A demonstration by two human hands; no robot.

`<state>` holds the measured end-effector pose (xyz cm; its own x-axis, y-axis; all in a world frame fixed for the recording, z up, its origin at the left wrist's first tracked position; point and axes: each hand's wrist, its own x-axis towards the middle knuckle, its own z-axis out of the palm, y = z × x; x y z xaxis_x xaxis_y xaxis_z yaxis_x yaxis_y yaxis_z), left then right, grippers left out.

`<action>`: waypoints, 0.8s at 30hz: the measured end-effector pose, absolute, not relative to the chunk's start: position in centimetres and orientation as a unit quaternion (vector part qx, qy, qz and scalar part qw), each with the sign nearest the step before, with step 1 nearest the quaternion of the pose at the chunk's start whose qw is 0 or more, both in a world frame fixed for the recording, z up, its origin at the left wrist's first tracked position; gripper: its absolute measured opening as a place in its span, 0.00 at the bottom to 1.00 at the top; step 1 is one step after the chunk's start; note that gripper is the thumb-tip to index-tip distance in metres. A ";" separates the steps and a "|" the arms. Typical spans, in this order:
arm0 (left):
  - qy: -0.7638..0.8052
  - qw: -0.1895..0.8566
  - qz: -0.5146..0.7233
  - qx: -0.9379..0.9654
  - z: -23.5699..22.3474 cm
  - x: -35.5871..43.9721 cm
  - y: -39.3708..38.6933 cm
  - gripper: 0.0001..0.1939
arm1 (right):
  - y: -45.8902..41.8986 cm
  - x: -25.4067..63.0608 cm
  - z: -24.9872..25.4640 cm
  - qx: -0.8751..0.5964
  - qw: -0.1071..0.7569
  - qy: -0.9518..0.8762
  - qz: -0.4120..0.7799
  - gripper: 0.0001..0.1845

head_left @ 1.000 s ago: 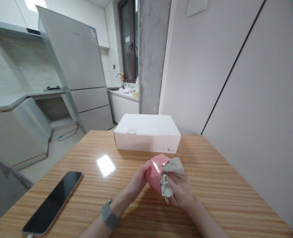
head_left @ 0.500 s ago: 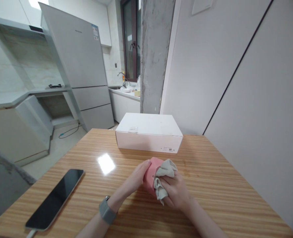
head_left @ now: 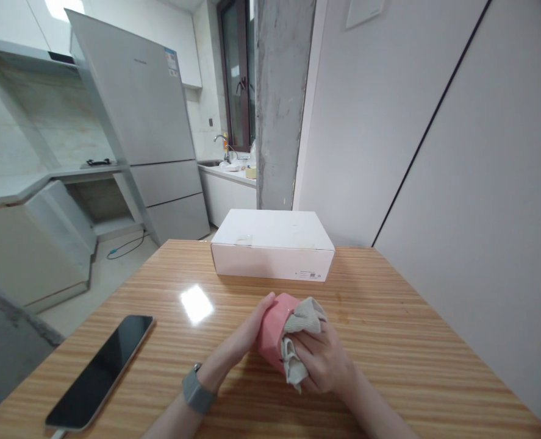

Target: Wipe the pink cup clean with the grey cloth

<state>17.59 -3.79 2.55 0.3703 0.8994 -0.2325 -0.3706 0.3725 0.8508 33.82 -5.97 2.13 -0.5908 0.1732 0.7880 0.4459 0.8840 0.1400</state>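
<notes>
Lower centre of the frame: the left hand (head_left: 252,326), with a grey watch (head_left: 197,395) on its wrist, grips the left side of a pink cup (head_left: 271,329). The right hand (head_left: 321,360) presses a beige cloth (head_left: 297,341) against the cup's right side, fingers closed on the cloth. The cup is held just above the wooden table (head_left: 412,347). Lower left: a dark phone (head_left: 100,370) lies flat. Centre, farther back: a closed white box (head_left: 272,244). Upper left: a grey refrigerator (head_left: 142,116).
</notes>
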 end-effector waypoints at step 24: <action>0.355 0.751 0.405 0.383 3.1 17.5 -3.9 0.24 | -6.1 34.2 1.5 -0.178 0.391 -0.891 -0.150 0.13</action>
